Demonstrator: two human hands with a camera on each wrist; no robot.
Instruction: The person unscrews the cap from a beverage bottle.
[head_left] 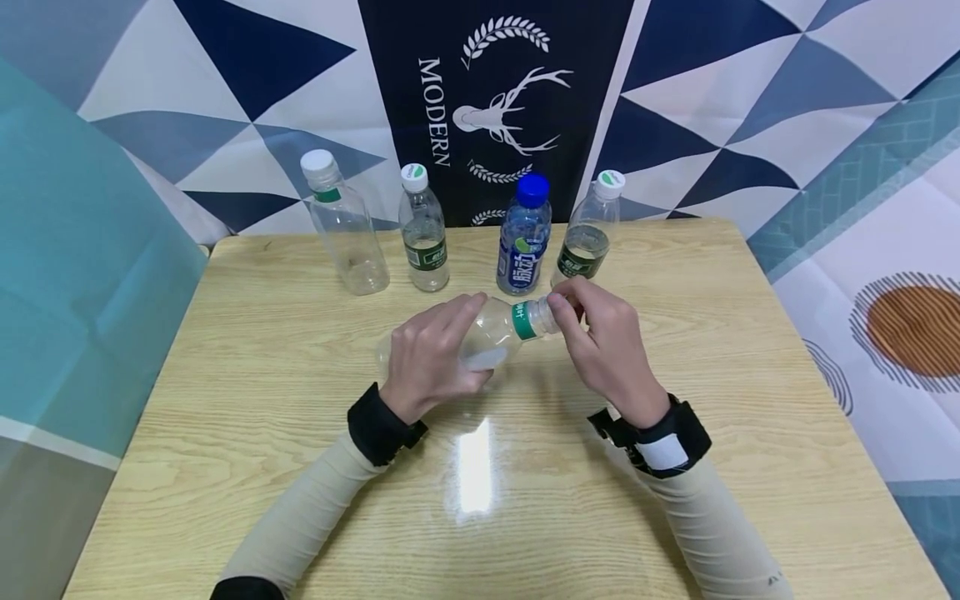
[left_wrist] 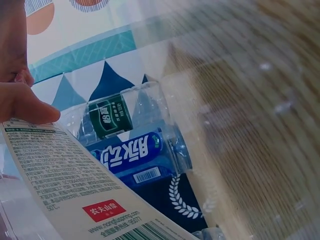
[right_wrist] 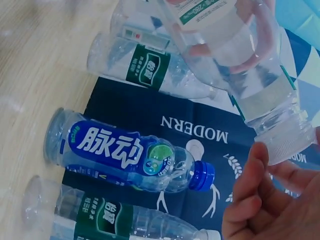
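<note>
A clear plastic bottle (head_left: 495,323) with a green neck band lies tilted over the table, its neck toward the right. My left hand (head_left: 431,354) grips it round the body. In the left wrist view its white printed label (left_wrist: 80,185) shows large beside my thumb. At the neck, my right hand (head_left: 609,337) pinches the ribbed whitish cap (right_wrist: 286,140) between thumb and fingers. The cap is partly hidden by the fingers in the head view. Behind the right hand stands a green-labelled water bottle (head_left: 588,237).
Along the back edge of the wooden table (head_left: 300,400) stand a large label-less bottle (head_left: 348,237), a small green-labelled bottle (head_left: 425,229) and a blue-capped bottle (head_left: 523,242). A patterned cloth (head_left: 300,83) hangs behind them.
</note>
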